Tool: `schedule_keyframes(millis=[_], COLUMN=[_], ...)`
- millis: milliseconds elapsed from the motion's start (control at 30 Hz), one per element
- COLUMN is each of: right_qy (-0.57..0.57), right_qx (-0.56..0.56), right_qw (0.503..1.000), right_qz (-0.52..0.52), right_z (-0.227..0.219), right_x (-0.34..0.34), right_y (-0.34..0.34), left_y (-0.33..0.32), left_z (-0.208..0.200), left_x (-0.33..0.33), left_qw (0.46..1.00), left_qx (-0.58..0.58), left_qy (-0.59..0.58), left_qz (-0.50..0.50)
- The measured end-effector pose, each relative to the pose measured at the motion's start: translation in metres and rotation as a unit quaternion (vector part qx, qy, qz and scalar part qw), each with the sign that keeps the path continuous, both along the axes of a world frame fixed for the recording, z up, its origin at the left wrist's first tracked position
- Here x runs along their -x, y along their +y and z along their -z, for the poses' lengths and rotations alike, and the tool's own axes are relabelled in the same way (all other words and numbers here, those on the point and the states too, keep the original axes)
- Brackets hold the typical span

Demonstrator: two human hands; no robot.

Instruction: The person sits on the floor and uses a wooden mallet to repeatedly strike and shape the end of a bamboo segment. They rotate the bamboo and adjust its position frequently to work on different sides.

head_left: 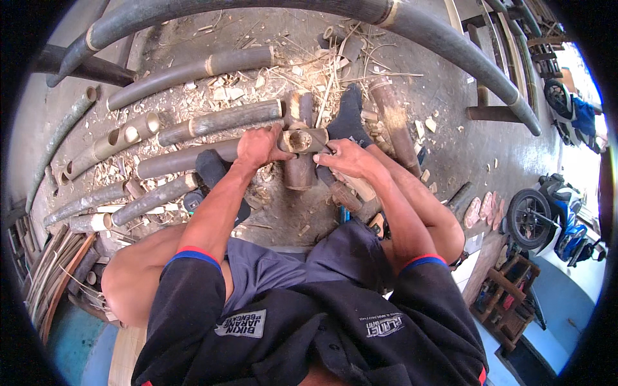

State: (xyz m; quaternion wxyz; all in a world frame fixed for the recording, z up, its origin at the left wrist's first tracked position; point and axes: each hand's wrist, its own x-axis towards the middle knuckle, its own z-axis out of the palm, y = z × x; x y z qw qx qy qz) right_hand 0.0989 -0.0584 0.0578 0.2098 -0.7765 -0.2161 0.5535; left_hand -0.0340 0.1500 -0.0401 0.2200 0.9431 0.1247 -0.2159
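Note:
A dark bamboo pole point(193, 158) lies crosswise before me, with a round hole cut near its right end. Under that end, a thick short bamboo piece point(299, 175) runs away from me. My left hand point(260, 148) is closed over the pole just left of the hole, its thumb pressed along the near side. At the pole's right end, my right hand point(347, 158) has its fingers drawn together in a pinch. A thin dark sliver shows by those fingertips, too small to name. My socked feet point(351, 112) are on either side of the work.
Several cut bamboo lengths point(222, 121) lie to the left, one with holes point(112, 147). A long bent pole point(244, 8) spans the far side. Wood chips point(228, 93) litter the floor. At right are a motorcycle point(547, 215) and a wooden rack point(505, 296); split strips point(58, 276) are stacked at left.

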Motion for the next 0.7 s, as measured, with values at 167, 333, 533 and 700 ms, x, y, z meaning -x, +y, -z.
schedule_keyframes(millis=[167,333,533,700], right_qy=[-0.119,-0.141,0.212,-0.035], right_qx=[-0.051,-0.033,-0.268,-0.336], right_qw=[0.987,0.972,0.931,0.893], right_qz=[-0.097,-0.185,0.125,0.296], right_z=[-0.018,-0.02,-0.078,-0.052], right_x=[0.002,-0.02,-0.089,-0.067], right_y=[-0.022,-0.019,-0.001,0.043], left_y=[-0.004,-0.005,-0.024,-0.022], left_z=[-0.001,-0.008,-0.096,-0.094], left_x=[0.007,-0.007,-0.083,-0.093], left_qw=[0.998,0.934,0.888,0.876], left_qx=[0.011,0.169,0.361,0.36], left_qy=[-0.065,-0.292,-0.276,-0.179], left_qz=[-0.014,-0.121,-0.072,-0.266])
